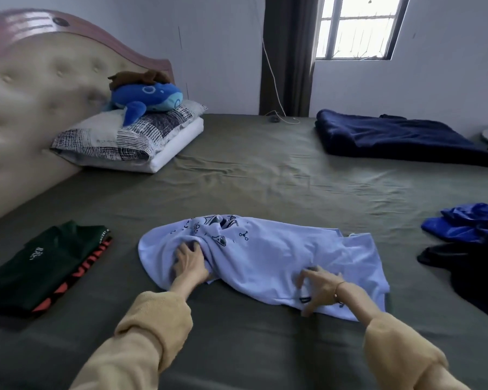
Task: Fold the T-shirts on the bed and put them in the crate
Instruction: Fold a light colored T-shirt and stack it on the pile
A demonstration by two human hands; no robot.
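Observation:
A light blue T-shirt (268,257) with small black prints lies crumpled on the olive bed sheet (265,178) in front of me. My left hand (189,261) rests on its left part, with the fingertips tucked under a fold of the cloth. My right hand (319,288) has its fingers curled on the shirt's near edge, by a small dark label. To the left lies a stack of folded shirts, dark green (37,266) on top and a black one with red lettering (76,274) below. No crate is in view.
Unfolded clothes lie at the right edge: a blue garment (462,223) and a black one (473,271). A folded navy blanket (395,136) sits at the far right. Pillows (130,139) with a blue plush whale (147,99) rest against the headboard at the back left.

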